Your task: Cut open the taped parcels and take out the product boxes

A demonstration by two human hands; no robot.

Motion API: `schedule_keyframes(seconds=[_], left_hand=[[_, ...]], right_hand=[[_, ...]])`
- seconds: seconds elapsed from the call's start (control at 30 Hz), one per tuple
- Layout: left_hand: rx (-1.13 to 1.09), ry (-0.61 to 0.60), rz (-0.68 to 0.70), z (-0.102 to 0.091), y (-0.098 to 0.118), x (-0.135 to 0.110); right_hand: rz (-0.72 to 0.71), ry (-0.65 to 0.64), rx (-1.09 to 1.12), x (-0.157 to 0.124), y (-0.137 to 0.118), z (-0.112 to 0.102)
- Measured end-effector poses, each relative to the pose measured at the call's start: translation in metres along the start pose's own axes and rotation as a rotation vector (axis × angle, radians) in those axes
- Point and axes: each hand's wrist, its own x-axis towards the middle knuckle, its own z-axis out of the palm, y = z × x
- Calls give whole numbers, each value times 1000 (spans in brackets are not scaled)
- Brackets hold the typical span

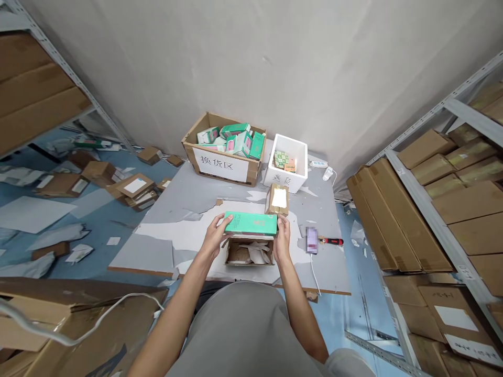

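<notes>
A long green product box point(250, 223) is held level between my two hands over the table. My left hand point(215, 234) grips its left end, thumb on the top face. At the opposite end, my right hand point(282, 235) has its fingers closed round the edge. Just below and nearer to me stands an open cardboard carton point(238, 255) with crumpled white paper point(259, 253) inside. Beyond the green box sits a small brown carton point(277, 200) with a white label.
A large cardboard box point(226, 166) full of green boxes stands at the table's back, beside a white foam bin point(288, 180) holding small packages. On the right lie a phone point(312, 241) with a cable and a red-and-black-handled tool point(332, 241). Shelves of cartons point(467, 209) flank the table.
</notes>
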Motion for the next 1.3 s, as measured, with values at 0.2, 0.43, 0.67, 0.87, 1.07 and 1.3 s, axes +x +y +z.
schedule_keyframes(seconds=[0.2,0.43,0.67,0.87,1.07,1.3], left_hand=[[-73,-64,-107,10,-14,-13],[-109,-246,-340,14,-22,-20],[-11,-555,-339,7,-21,-21],[32,-626,-232,18,-25,-36],[177,-314,20,34,-39,-42],[335,-73,294,46,-42,-59]], right_hand=[[-56,-70,-178,28,-11,-3],[-112,-186,-285,67,-41,0],[-124,-209,-237,93,-51,12],[-233,-195,-330,105,-55,21],[-304,-244,-522,87,-61,32],[-315,-250,-567,74,-68,37]])
